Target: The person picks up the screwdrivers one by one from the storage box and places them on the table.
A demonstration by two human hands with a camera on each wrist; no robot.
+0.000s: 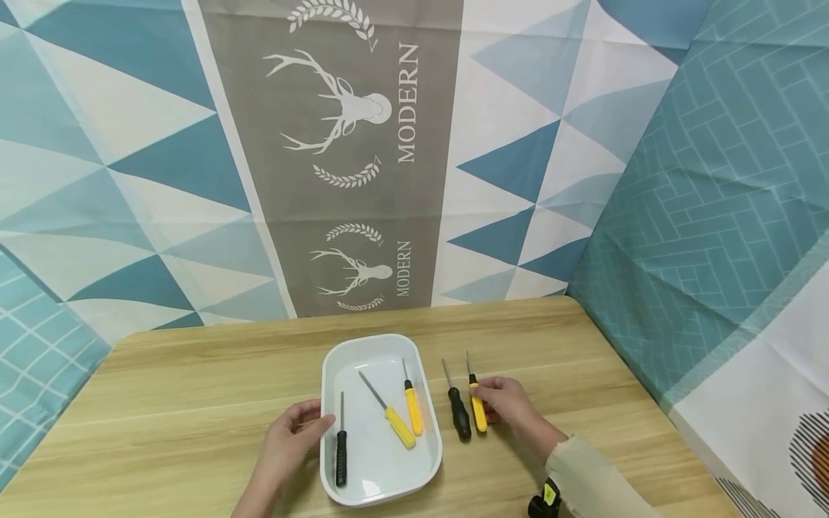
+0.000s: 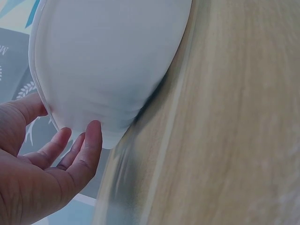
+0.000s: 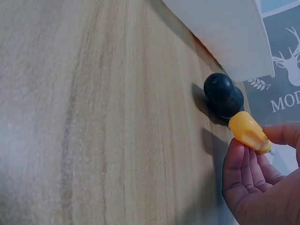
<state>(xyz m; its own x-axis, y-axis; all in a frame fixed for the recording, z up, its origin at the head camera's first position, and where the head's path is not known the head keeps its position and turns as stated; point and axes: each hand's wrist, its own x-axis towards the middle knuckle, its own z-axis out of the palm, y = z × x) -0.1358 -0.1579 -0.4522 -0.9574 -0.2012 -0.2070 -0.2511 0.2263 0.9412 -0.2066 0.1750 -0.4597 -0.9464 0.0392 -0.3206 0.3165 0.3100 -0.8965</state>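
My left hand (image 1: 291, 439) grips the left side of a white tray (image 1: 372, 467), its thumb over the rim and its other fingers at the outer wall (image 2: 108, 61). Inside the tray lie a black screwdriver (image 1: 341, 457), a yellow screwdriver (image 1: 399, 427) and a yellow-and-black screwdriver (image 1: 413, 410). To the right of the tray, my right hand (image 1: 512, 404) pinches another yellow-and-black screwdriver (image 1: 479, 414) by its handle, between thumb and fingers. Just left of it a screwdriver with a thick black handle (image 1: 460, 415) rests on the table; its rounded end also appears in the right wrist view.
The wooden table (image 1: 194, 417) runs to a patterned cloth backdrop (image 1: 363, 180) behind. A teal cloth (image 1: 706, 216) hangs along the right side. A black wrist strap (image 1: 545, 500) with a yellow mark shows at the right sleeve (image 1: 596, 475).
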